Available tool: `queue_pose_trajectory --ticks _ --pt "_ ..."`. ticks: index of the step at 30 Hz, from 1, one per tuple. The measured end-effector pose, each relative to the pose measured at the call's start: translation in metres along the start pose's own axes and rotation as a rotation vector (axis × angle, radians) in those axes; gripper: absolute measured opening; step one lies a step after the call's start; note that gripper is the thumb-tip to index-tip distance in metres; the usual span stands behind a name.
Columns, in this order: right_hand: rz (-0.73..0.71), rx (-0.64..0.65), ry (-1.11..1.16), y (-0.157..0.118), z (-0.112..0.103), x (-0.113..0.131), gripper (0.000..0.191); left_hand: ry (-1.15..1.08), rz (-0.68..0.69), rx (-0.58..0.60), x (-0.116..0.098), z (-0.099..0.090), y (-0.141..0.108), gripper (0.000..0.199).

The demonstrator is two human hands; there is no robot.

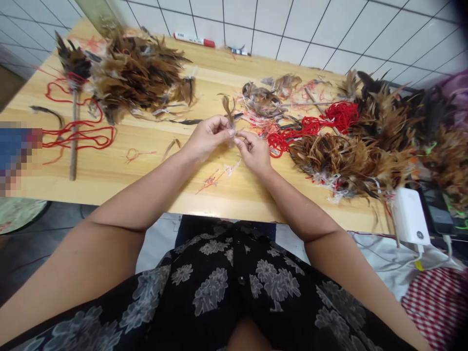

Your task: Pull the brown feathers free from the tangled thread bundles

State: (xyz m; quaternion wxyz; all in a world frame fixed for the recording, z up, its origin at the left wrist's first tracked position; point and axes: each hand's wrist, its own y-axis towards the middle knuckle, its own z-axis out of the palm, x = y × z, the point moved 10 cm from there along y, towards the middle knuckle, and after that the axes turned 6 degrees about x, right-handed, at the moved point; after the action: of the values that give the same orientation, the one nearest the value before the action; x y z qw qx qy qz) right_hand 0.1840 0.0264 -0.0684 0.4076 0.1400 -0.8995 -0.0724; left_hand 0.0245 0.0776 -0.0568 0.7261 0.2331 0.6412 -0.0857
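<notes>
Over the middle of the wooden table point(146, 190), my left hand point(214, 136) pinches a small brown feather tuft point(228, 108), whose tips point up and away from me. My right hand point(253, 150) meets it at the base of the tuft, thumb and forefinger pressed together on the same base. Pale, thin strands point(230, 168) hang just below the fingertips. A big pile of brown feathers point(135, 78) lies to the left, and another feather pile point(351, 156) to the right. Tangled red cord point(310, 127) lies right of my right hand.
A stick point(74, 141) with dark feathers and looped red cord point(98, 139) lies at the left. A red-capped marker point(193, 40) rests by the tiled wall. A white power bank point(411, 217) with cables stands at the right front edge.
</notes>
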Motion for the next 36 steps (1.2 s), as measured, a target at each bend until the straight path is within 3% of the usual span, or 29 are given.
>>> queue_pose_trajectory --ticks 3,5,10,13,15,19,23,27,32,36 --pt "-0.048 -0.012 0.059 0.003 0.004 -0.009 0.028 0.047 0.016 0.043 0.0 0.011 -0.001 0.057" --pt "-0.064 -0.021 0.117 0.005 0.003 -0.016 0.03 0.091 0.018 0.036 0.001 0.007 0.002 0.057" --pt "0.0 -0.111 0.272 0.006 -0.01 -0.038 0.063 0.391 0.081 -0.14 -0.011 -0.044 0.006 0.069" --pt "0.044 -0.156 0.328 0.006 -0.015 -0.046 0.076 0.592 0.12 -0.154 -0.025 -0.055 0.004 0.069" --pt "0.063 -0.174 0.343 0.007 -0.017 -0.05 0.075 0.694 0.111 -0.092 -0.031 -0.044 0.002 0.055" --pt "0.09 -0.211 0.349 0.008 -0.022 -0.055 0.071 0.967 0.008 0.065 -0.038 0.002 -0.007 0.023" --pt "0.112 -0.212 0.333 0.009 -0.023 -0.057 0.067 1.168 -0.113 0.142 -0.034 0.031 -0.019 0.018" --pt "0.107 -0.195 0.322 0.009 -0.02 -0.054 0.065 1.158 -0.093 0.13 -0.026 0.031 -0.022 0.013" --pt "0.119 -0.189 0.324 0.01 -0.018 -0.052 0.066 1.057 -0.056 0.099 -0.022 0.013 -0.014 0.021" --pt "0.126 -0.165 0.324 0.01 -0.017 -0.048 0.066 0.662 -0.014 0.006 -0.018 -0.004 -0.005 0.045"
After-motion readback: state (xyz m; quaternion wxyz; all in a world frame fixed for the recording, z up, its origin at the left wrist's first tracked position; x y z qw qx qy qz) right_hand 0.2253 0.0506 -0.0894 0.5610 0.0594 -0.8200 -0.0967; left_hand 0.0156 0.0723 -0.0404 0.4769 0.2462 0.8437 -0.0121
